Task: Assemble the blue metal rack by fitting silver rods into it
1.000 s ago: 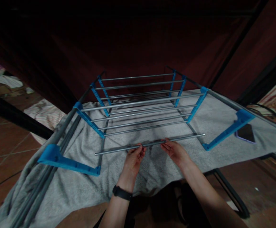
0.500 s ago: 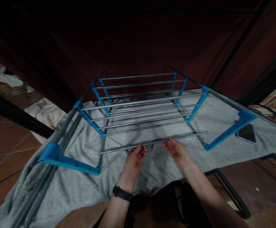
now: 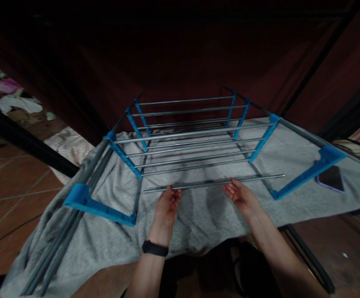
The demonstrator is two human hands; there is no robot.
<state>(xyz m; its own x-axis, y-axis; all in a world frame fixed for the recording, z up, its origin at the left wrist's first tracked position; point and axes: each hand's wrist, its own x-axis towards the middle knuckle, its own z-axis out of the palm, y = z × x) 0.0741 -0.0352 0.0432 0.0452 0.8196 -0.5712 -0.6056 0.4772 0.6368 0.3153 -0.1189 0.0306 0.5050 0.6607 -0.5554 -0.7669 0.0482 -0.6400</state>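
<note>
- Left hand point(image 3: 166, 203): palm up, fingers curled loosely, fingertips gripping the loose metal rod point(image 3: 204, 184) left of its middle. A black wristband point(image 3: 155, 248) sits on this wrist.
- Right hand point(image 3: 241, 196): palm up, fingertips gripping the same rod right of its middle. The two hands are well apart along it.
- Metal rod: thin, grey, lying nearly level and slightly higher at its right end. It is held just above the grey towel point(image 3: 198, 219), in front of the rack's fitted bars. Neither end is seated. The left end stops short of the near-left blue bracket point(image 3: 99, 207), and the right end is close to the near-right blue bracket point(image 3: 310, 174). Contact there cannot be told.
- Rack frame point(image 3: 186, 136): grey tubes joined by blue plastic side pieces, resting on the towel. Several cross rods are already fitted in the far sections.
- Dark phone point(image 3: 331, 178): flat on the towel, just beyond the near-right bracket.
- Towel: draped over a dark frame above reddish floor tiles point(image 3: 15, 186).
</note>
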